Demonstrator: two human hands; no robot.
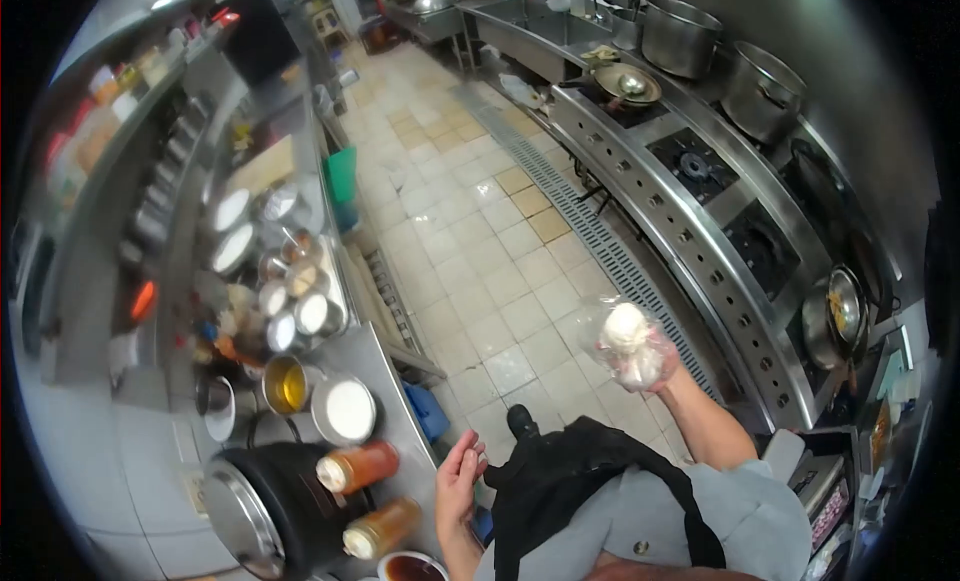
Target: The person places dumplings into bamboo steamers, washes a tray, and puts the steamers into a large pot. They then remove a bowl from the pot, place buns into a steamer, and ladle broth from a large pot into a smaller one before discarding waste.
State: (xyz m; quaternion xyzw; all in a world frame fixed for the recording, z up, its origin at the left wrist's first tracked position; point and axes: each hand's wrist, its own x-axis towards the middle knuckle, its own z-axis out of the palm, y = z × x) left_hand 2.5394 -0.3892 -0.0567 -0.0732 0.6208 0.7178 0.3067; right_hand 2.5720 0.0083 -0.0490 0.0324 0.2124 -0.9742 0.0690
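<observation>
The right hand (664, 364) has a partly closed grip, its fingers and palm supporting a clear plastic bag (628, 343). The film is thin, crinkled and glossy, and the contents are white, rounded and lumpy; their exact material I cannot tell. The bag is held up over the tiled floor (470, 271), well apart from the bench. The left hand (460, 473) is released, fingers loosely extended and slightly bent, near the edge of the smooth metal bench (408, 436).

On that bench, a round metal bowl (345, 409) of smooth white contents stands beside a metal pot (290, 384) of clear yellow liquid. Closer to the left hand, two cylindrical containers (360, 467) with pale tops lie tilted in view, one orange-red, one amber. Just beside them is a bulky black cooker (290, 501) with a round, shiny metal lid. A bowl of dark reddish liquid (412, 568) shows at the lower edge. Beyond the right hand, a slotted metal drain (590, 231) runs along the floor beside the brushed-steel stove (655, 201).
</observation>
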